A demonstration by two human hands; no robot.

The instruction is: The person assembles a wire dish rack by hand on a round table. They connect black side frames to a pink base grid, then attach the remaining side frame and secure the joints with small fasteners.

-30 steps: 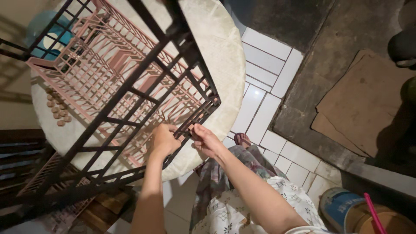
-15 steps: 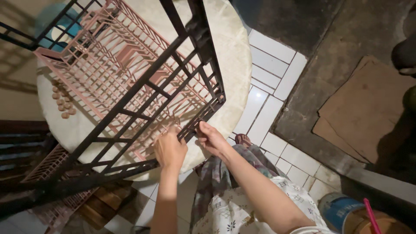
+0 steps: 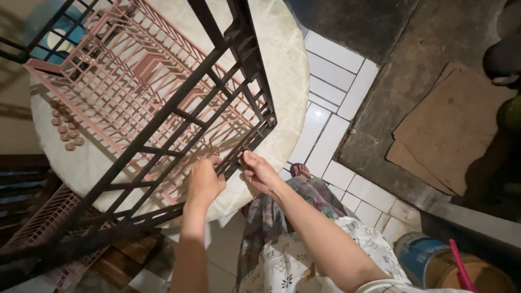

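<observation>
Round, pale stone-topped table [image 3: 282,70] bearing pink plastic lattice crate [image 3: 135,81], black plastic lattice crate [image 3: 179,116] and small brown round pieces [image 3: 65,127].

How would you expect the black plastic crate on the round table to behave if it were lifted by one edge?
The black crate is probably stiff and light for its size, being open lattice. Already tilted, it may tip; both hands grip its lower rim.

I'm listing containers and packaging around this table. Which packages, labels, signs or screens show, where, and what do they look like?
Flattened cardboard sheets: right, on dark floor; brown, angular.
Bucket: bottom right; round, blue, label too blurred.
No signs or screens.
</observation>
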